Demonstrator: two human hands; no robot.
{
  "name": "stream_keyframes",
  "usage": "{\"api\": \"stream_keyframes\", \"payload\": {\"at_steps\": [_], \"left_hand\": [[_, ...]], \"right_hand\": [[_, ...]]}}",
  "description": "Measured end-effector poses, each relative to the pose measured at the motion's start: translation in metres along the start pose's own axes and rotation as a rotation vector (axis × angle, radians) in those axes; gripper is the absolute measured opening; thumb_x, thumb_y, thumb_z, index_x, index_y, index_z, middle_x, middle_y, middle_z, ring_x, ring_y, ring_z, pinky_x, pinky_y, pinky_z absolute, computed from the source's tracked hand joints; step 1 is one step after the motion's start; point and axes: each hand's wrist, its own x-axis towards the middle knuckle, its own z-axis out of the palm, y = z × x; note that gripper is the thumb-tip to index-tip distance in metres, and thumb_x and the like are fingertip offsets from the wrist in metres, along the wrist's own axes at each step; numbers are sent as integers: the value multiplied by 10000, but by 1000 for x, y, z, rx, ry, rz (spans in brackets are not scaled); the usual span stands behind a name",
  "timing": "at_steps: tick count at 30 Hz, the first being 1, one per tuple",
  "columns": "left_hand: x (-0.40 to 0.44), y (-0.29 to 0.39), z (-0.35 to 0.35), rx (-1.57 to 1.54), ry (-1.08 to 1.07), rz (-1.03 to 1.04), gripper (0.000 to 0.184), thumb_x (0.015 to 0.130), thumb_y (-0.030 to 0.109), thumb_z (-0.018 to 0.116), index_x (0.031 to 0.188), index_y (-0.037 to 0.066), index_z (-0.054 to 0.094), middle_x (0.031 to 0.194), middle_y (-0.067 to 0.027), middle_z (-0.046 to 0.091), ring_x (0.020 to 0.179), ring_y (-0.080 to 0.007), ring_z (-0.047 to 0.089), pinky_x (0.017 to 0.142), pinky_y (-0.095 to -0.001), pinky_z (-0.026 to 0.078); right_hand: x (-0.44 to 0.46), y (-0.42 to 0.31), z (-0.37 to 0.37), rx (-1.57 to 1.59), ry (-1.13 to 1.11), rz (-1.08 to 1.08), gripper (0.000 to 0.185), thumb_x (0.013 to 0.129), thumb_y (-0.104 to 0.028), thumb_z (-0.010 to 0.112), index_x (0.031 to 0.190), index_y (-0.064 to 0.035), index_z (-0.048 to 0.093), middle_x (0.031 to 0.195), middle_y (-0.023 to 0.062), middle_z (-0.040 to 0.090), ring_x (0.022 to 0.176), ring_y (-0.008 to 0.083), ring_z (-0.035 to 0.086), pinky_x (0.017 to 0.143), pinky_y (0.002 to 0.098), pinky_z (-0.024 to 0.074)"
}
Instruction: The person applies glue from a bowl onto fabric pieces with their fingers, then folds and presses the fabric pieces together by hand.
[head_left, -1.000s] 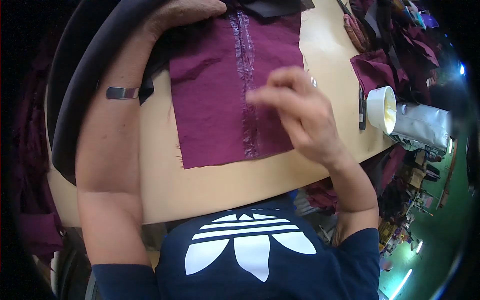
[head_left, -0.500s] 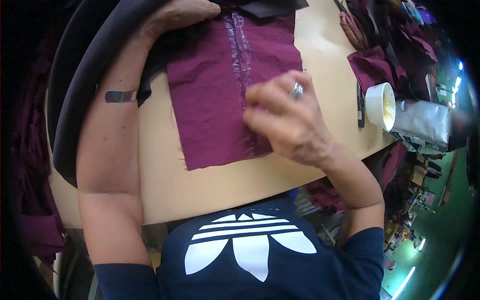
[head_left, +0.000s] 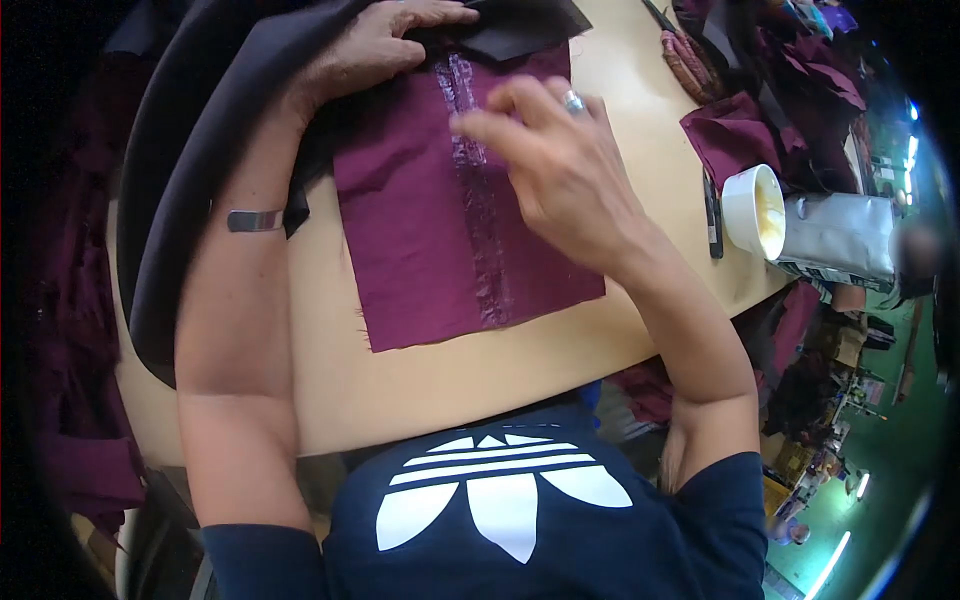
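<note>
A maroon cloth piece [head_left: 400,250] lies flat on the table, with a shiny, wet-looking strip [head_left: 487,265] running down its length. My right hand [head_left: 570,160], a ring on one finger, is over the upper part of this strip. Its foremost finger is stretched out to the strip, the others are bent, and nothing shows in it; the thumb is hidden. Near the top edge, my left hand [head_left: 385,45] rests with fingers extended on black fabric [head_left: 515,30] that covers the maroon cloth's far end. More black fabric [head_left: 190,190] hangs over and beside my left forearm.
On the right stand a white bowl [head_left: 752,212] with yellowish paste inside and a silver bag [head_left: 840,235]. A dark, narrow object [head_left: 712,215] lies beside the bowl. Scissors with wrapped handles [head_left: 688,65] and maroon scraps [head_left: 735,135] are farther back. The table edge [head_left: 450,430] runs before my body.
My right hand has moved up and left along the strip, uncovering its lower part. My left hand shows more fully on the black fabric. The view has shifted slightly.
</note>
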Motion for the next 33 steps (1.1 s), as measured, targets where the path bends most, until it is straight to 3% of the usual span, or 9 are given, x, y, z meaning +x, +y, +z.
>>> {"api": "stream_keyframes", "payload": {"at_steps": [4, 9, 11, 15, 19, 23, 24, 28, 33], "left_hand": [[-3, 1, 0, 182, 37, 64, 541, 687, 80, 509, 1221, 5, 550, 1280, -187, 517, 1239, -292, 433, 1075, -375, 281], [0, -6, -2, 104, -26, 73, 714, 596, -35, 464, 1307, 20, 480, 1354, -120, 474, 1310, -223, 364, 1127, -321, 192], [-1, -1, -1, 9, -31, 70, 708, 598, -35, 463, 1304, 20, 485, 1358, -119, 470, 1318, -224, 353, 1133, -326, 177], [-9, 19, 8, -142, 42, -31, 593, 700, 53, 503, 1293, 34, 509, 1348, -114, 485, 1318, -215, 349, 1118, -330, 199], [-10, 44, 7, -242, 225, -265, 368, 870, 305, 576, 1090, 15, 628, 1190, -94, 582, 1042, -214, 557, 973, -323, 380], [2, 61, 5, 920, 517, -369, 463, 818, 423, 607, 1016, 4, 593, 1011, -167, 567, 984, -335, 570, 876, -395, 463], [6, 57, 0, 1057, 473, -480, 593, 772, 486, 631, 1144, 35, 534, 1088, -209, 553, 1029, -369, 562, 885, -425, 466], [28, 48, -8, 1106, 244, -799, 621, 770, 360, 628, 1276, 62, 426, 1178, -281, 527, 1068, -421, 552, 892, -457, 474], [41, 32, 1, 1149, 315, -668, 273, 791, 52, 543, 1054, -19, 563, 1005, -219, 638, 960, -367, 628, 818, -433, 517]], "right_hand": [[25, 22, 26, -231, 86, -14, 193, 759, -90, 527, 893, -119, 663, 914, 41, 552, 866, 209, 534, 797, 392, 350], [18, 6, 3, -186, -1, -119, 193, 740, -73, 549, 885, -123, 666, 904, 40, 565, 863, 196, 543, 813, 385, 346], [12, 13, -2, -61, 220, -81, 223, 716, -26, 558, 890, -116, 664, 913, 44, 579, 860, 203, 552, 827, 371, 349], [0, 34, -12, 103, 504, 79, 445, 686, 102, 521, 1078, -87, 612, 922, 51, 598, 831, 207, 562, 824, 334, 379], [-6, 50, -19, 209, 600, 189, 546, 728, 115, 492, 1234, -88, 526, 895, 37, 581, 730, 151, 524, 801, 309, 383], [-10, 54, -21, 232, 609, 188, 546, 731, 120, 495, 1234, -89, 527, 893, 32, 583, 742, 151, 532, 808, 316, 384], [-11, 51, -25, 228, 604, 176, 548, 730, 121, 497, 1234, -90, 527, 895, 33, 585, 754, 155, 540, 812, 318, 383], [-12, 49, -27, 171, 612, 112, 559, 724, 128, 500, 1236, -95, 525, 897, 43, 595, 821, 180, 574, 834, 321, 380], [-10, 48, -23, 157, 584, 104, 552, 726, 108, 506, 1233, -108, 521, 908, 43, 615, 896, 194, 596, 861, 344, 374]]}}
